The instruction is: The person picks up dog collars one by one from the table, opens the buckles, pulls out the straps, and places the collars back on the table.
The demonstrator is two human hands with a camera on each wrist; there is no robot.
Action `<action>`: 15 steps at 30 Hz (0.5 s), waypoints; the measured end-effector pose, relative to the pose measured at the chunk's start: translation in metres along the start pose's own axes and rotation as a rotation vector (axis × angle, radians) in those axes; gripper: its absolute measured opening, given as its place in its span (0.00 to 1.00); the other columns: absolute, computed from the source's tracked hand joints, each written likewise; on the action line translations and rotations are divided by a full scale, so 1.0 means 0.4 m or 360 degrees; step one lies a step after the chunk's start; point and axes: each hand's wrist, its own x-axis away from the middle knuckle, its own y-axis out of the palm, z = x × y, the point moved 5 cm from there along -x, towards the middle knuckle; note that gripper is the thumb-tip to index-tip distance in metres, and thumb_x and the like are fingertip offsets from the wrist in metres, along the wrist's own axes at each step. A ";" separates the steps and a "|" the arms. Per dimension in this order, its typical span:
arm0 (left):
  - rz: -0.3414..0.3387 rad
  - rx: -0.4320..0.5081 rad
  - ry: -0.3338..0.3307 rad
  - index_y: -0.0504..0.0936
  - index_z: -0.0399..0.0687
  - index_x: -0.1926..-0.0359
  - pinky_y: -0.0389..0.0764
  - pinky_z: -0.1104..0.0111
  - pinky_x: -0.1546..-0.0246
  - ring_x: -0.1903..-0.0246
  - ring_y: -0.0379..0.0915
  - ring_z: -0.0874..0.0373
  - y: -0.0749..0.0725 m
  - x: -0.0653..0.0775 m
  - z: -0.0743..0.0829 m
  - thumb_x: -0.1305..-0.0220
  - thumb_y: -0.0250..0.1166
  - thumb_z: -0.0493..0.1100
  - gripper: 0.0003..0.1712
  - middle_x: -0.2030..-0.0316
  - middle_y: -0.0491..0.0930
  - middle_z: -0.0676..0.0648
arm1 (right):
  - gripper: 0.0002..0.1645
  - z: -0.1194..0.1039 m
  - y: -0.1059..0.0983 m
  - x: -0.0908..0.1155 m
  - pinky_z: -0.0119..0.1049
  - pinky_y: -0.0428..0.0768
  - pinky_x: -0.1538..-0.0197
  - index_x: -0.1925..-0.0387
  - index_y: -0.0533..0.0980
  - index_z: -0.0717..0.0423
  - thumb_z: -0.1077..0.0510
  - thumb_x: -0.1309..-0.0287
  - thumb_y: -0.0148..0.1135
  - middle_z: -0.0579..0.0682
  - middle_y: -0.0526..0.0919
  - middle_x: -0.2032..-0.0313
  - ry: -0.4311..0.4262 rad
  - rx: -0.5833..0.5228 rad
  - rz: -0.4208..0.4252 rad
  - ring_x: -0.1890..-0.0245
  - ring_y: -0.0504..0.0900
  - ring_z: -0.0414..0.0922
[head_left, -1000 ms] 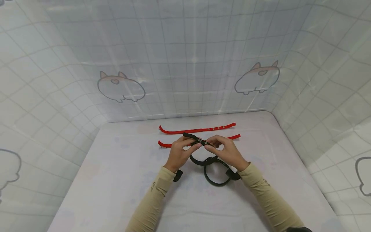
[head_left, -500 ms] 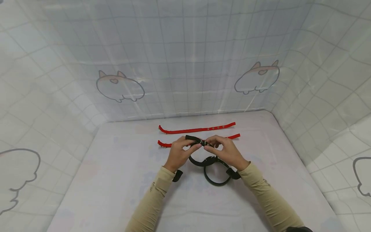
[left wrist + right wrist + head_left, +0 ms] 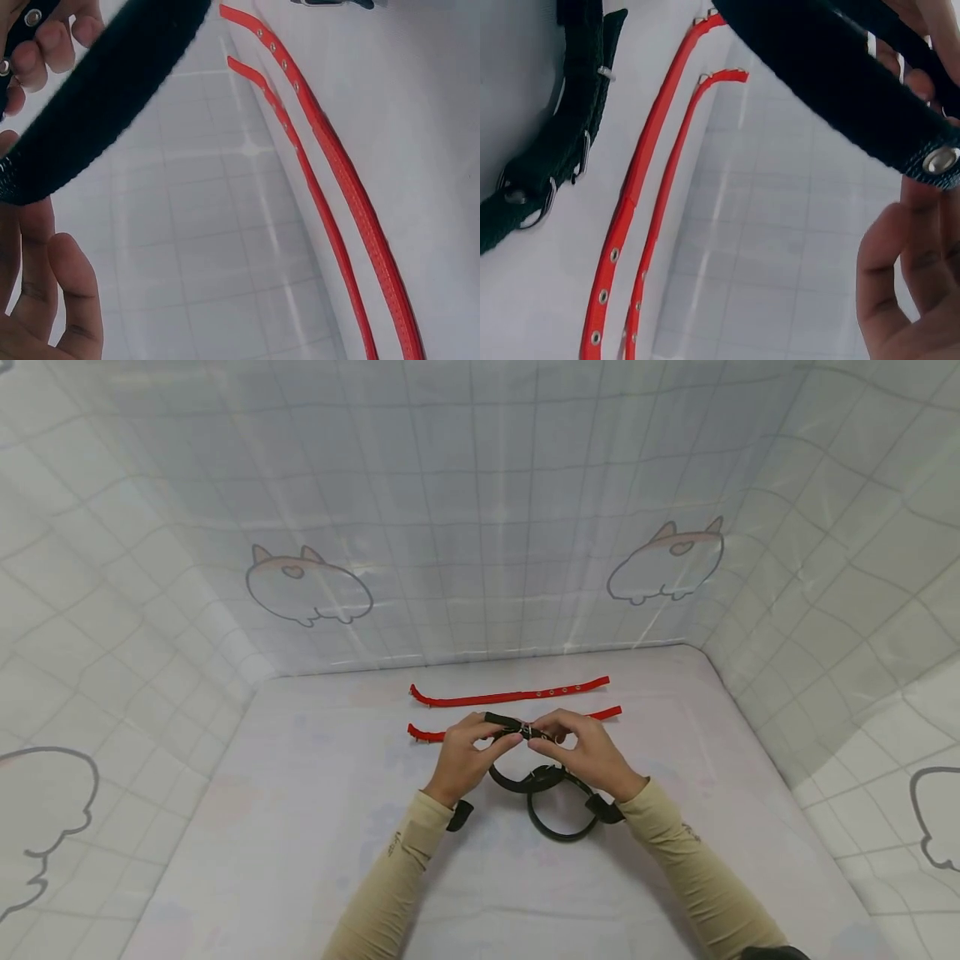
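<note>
A black collar (image 3: pixel 504 722) with metal fittings is bent into a loop between my hands. My left hand (image 3: pixel 465 758) pinches it left of the buckle, between thumb and fingers, and the strap's free end sticks out past those fingers. On the buckle's right side my right hand (image 3: pixel 588 756) pinches the strap. The collar's fuzzy dark band (image 3: pixel 112 105) crosses the left wrist view, and a round metal rivet (image 3: pixel 940 160) shows on it in the right wrist view. A second black collar (image 3: pixel 564 837), closed into a ring, lies on the table below my hands.
Two red collars with eyelets lie stretched out behind my hands: the far red collar (image 3: pixel 487 699) and the near red collar (image 3: pixel 606 714), partly covered by the hands. The white table (image 3: pixel 315 827) meets grid-patterned sheeting (image 3: pixel 487 568) at the back and sides.
The free end of the held collar has shifted slightly right and down, and less of it sticks out past the left fingers. Both hands stay almost in place.
</note>
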 end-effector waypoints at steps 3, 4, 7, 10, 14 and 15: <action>-0.0007 -0.0001 0.0000 0.86 0.41 0.61 0.75 0.71 0.65 0.65 0.73 0.57 0.006 0.006 -0.030 0.49 0.71 0.38 0.11 0.65 0.82 0.48 | 0.13 -0.024 -0.006 -0.001 0.45 0.76 0.64 0.58 0.80 0.54 0.61 0.47 0.67 0.45 0.80 0.67 -0.0062 -0.0030 -0.0034 0.69 0.75 0.41; -0.0008 -0.0004 -0.0004 0.86 0.42 0.61 0.76 0.71 0.65 0.65 0.73 0.58 0.009 0.008 -0.041 0.48 0.71 0.39 0.12 0.65 0.82 0.49 | 0.13 -0.024 -0.006 -0.002 0.45 0.76 0.64 0.58 0.80 0.54 0.62 0.47 0.67 0.45 0.80 0.67 -0.0070 -0.0031 -0.0042 0.69 0.75 0.41; -0.0006 -0.0018 -0.0014 0.86 0.46 0.61 0.75 0.70 0.66 0.65 0.72 0.59 0.018 0.014 -0.070 0.48 0.71 0.43 0.12 0.65 0.82 0.52 | 0.13 -0.015 -0.003 -0.001 0.41 0.76 0.63 0.57 0.79 0.52 0.60 0.46 0.66 0.43 0.80 0.66 -0.0036 -0.0023 -0.0048 0.68 0.75 0.39; -0.0015 -0.0021 -0.0011 0.86 0.49 0.60 0.74 0.70 0.67 0.66 0.71 0.61 0.022 0.016 -0.079 0.47 0.70 0.46 0.12 0.64 0.81 0.55 | 0.13 0.011 0.005 0.000 0.37 0.77 0.63 0.57 0.79 0.50 0.57 0.46 0.67 0.41 0.81 0.66 0.0017 0.0017 -0.0042 0.68 0.77 0.38; -0.0036 -0.0013 0.0007 0.86 0.52 0.60 0.75 0.70 0.67 0.66 0.71 0.62 0.021 0.016 -0.080 0.45 0.69 0.49 0.12 0.65 0.81 0.57 | 0.13 0.009 0.004 -0.001 0.35 0.78 0.63 0.58 0.79 0.51 0.58 0.48 0.68 0.42 0.81 0.67 -0.0006 0.0002 -0.0029 0.69 0.78 0.37; -0.0040 -0.0006 0.0007 0.86 0.53 0.60 0.75 0.70 0.66 0.65 0.71 0.63 0.020 0.016 -0.080 0.45 0.69 0.49 0.12 0.64 0.81 0.57 | 0.13 0.001 0.003 -0.002 0.34 0.78 0.63 0.58 0.79 0.51 0.59 0.48 0.68 0.42 0.81 0.67 -0.0033 -0.0016 -0.0031 0.69 0.78 0.38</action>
